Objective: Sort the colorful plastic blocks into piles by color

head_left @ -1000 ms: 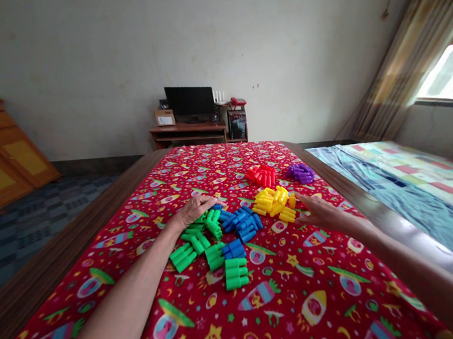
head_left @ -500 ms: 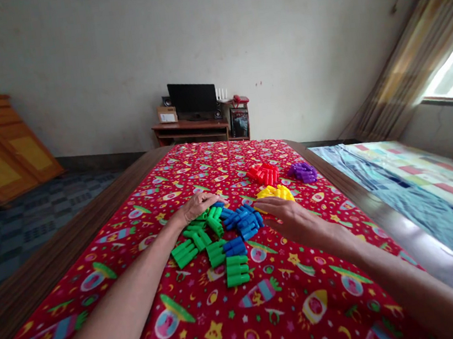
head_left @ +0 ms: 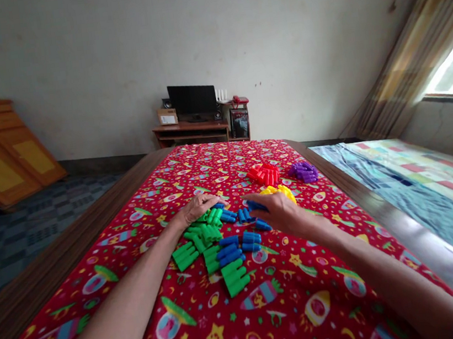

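Blocks (head_left: 236,278) lie on cloth (head_left: 285,300), some perhaps under hands (head_left: 199,207).

The left hand (head_left: 199,207) touches green blocks (head_left: 185,256), the right hand (head_left: 278,210) blue blocks (head_left: 251,237).

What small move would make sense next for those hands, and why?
Perhaps the right hand should ease the blue block at its fingers away from the green blocks: other blue blocks lie against green ones, while the red blocks and purple blocks sit in separate piles.

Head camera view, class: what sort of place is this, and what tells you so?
Probably a room in a home: a wooden cabinet, a monitor on a desk, and what looks like a bed.
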